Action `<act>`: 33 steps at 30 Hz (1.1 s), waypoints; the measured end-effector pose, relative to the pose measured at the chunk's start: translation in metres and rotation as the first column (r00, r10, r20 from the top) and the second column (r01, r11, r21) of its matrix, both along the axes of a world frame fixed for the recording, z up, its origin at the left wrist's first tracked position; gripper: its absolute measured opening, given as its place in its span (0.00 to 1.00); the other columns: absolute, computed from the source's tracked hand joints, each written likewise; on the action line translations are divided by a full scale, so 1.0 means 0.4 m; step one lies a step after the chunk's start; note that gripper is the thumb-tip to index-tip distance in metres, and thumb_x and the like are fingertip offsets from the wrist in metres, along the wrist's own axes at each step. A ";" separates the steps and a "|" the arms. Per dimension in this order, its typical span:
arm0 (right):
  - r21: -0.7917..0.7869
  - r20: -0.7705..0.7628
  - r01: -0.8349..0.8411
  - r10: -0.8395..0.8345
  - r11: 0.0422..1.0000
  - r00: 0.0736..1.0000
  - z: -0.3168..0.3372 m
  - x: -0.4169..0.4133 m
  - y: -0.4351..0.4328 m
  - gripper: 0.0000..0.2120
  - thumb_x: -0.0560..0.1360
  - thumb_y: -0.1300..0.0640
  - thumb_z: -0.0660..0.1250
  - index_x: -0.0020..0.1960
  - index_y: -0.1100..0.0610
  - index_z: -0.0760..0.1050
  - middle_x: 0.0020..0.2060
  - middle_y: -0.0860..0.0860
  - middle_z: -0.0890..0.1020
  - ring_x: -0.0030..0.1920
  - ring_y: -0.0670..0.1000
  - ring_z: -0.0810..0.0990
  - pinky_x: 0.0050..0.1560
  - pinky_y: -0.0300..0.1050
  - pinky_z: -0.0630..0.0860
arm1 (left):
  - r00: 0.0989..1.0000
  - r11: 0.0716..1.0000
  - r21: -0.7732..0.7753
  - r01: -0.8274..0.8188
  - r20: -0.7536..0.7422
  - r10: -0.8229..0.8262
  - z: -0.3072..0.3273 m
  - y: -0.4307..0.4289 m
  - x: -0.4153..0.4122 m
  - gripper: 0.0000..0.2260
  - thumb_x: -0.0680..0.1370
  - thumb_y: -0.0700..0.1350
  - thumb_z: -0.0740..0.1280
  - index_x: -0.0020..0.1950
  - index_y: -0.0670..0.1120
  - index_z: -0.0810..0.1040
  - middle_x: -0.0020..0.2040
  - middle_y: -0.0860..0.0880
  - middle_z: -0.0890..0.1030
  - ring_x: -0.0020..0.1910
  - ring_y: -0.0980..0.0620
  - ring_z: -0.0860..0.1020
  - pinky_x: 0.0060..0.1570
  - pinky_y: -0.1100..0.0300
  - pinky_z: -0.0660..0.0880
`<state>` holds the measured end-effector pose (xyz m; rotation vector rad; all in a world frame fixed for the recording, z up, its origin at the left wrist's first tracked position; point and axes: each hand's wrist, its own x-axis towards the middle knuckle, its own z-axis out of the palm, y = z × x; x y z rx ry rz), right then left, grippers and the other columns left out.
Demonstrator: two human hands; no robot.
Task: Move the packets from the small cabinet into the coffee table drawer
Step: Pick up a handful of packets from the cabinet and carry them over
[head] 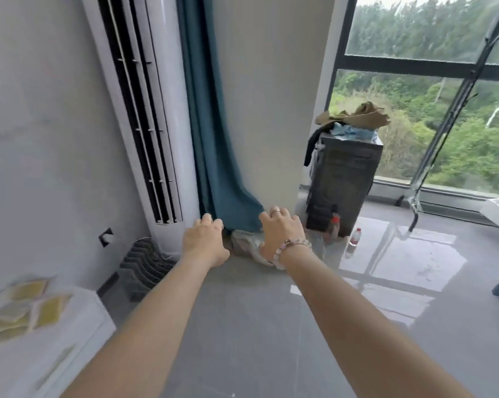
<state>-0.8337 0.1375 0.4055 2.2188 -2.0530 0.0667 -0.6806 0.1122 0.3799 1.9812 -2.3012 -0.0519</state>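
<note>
Several yellow and white packets (27,308) lie on top of a small white cabinet (79,349) at the lower left, blurred by motion. My left hand (204,242) and my right hand (282,237) are both stretched out ahead at mid-frame, backs up, fingers loosely curled, holding nothing. They hover in the air well to the right of the packets, in front of the blue curtain's foot. My right wrist wears a bead bracelet and one finger a ring. The coffee table and its drawer are out of view.
A tall white floor air conditioner (145,110) stands by the left wall, with a blue curtain (214,139) and a white pillar (271,96) beside it. A dark box (343,179) topped with cloths, two bottles (354,239) and a black stand (443,124) are by the window.
</note>
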 end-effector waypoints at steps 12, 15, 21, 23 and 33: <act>0.021 0.004 -0.477 0.477 0.878 0.879 0.009 0.381 -0.326 0.22 0.74 0.56 0.64 0.67 0.56 0.66 0.64 0.55 0.68 0.65 0.55 0.67 0.61 0.49 0.68 | 0.876 0.876 0.016 -0.482 0.025 0.481 0.029 -0.105 0.361 0.23 0.73 0.51 0.68 0.67 0.47 0.69 0.64 0.46 0.69 0.64 0.46 0.68 0.56 0.53 0.71; 0.039 0.008 -0.571 0.571 0.820 0.821 -0.007 0.500 -0.350 0.22 0.74 0.56 0.64 0.67 0.57 0.66 0.64 0.55 0.68 0.65 0.55 0.66 0.62 0.48 0.67 | 0.827 0.827 0.024 -0.562 0.018 0.562 0.017 -0.083 0.435 0.24 0.73 0.50 0.68 0.67 0.47 0.68 0.64 0.46 0.69 0.64 0.46 0.68 0.55 0.54 0.71; 0.055 0.043 -0.774 0.773 0.631 0.633 -0.046 0.754 -0.302 0.23 0.73 0.55 0.65 0.66 0.57 0.65 0.65 0.54 0.67 0.64 0.54 0.67 0.58 0.46 0.68 | 0.657 0.653 0.082 -0.753 0.048 0.752 -0.014 0.004 0.627 0.24 0.74 0.51 0.67 0.68 0.47 0.68 0.63 0.47 0.69 0.64 0.47 0.68 0.54 0.56 0.69; 0.063 0.026 -0.793 0.793 0.606 0.608 -0.055 0.817 -0.308 0.23 0.73 0.55 0.65 0.66 0.57 0.65 0.64 0.54 0.68 0.63 0.53 0.68 0.57 0.45 0.68 | 0.615 0.610 0.089 -0.787 0.053 0.786 -0.017 0.015 0.687 0.24 0.74 0.51 0.68 0.68 0.47 0.68 0.64 0.47 0.69 0.64 0.47 0.68 0.55 0.56 0.69; 0.045 -0.015 -0.846 0.848 0.531 0.531 -0.064 1.145 -0.369 0.23 0.73 0.53 0.65 0.65 0.56 0.65 0.63 0.53 0.68 0.62 0.52 0.68 0.54 0.43 0.66 | 0.526 0.523 0.084 -0.848 0.007 0.851 -0.022 -0.042 0.974 0.23 0.73 0.46 0.66 0.67 0.48 0.67 0.63 0.48 0.69 0.62 0.48 0.68 0.54 0.57 0.68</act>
